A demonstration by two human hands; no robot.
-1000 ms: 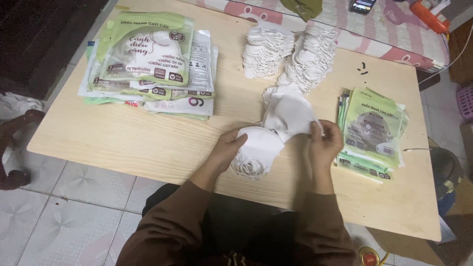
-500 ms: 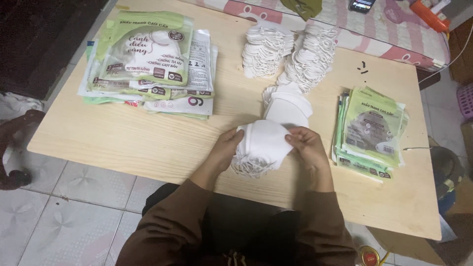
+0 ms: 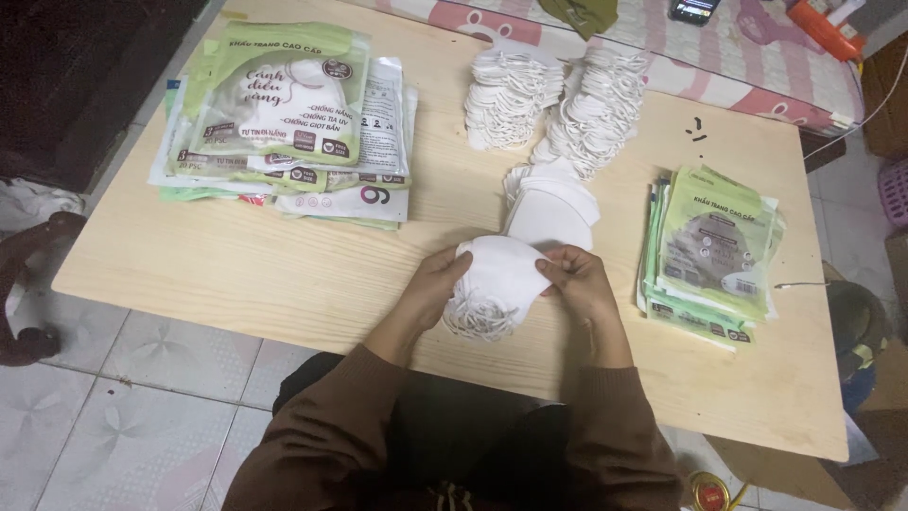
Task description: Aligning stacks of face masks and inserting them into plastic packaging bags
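Left hand [image 3: 437, 284]: grips the left edge of a small stack of white face masks [image 3: 497, 274], fingers curled round it
Right hand [image 3: 577, 282]: holds the right edge of the same stack, fingers closed on it, thumb on top
Stack position: just above the near part of the wooden table [image 3: 284, 265], between both hands, ear loops hanging in a bunch at its lower end
Loose masks [image 3: 553, 203]: a fanned heap just behind the hands, touching or almost touching the held stack
Mask piles [image 3: 558, 104]: two taller white rows at the far side of the table
Green pouches [image 3: 714, 246]: a flat stack to the right, near the right hand
Large packs [image 3: 284, 123]: green and white packets piled at the far left
Step in hand: seems to be squaring up a counted bundle of masks
Next move calls for: an even grip on both edges so the bundle stays aligned, loops kept together
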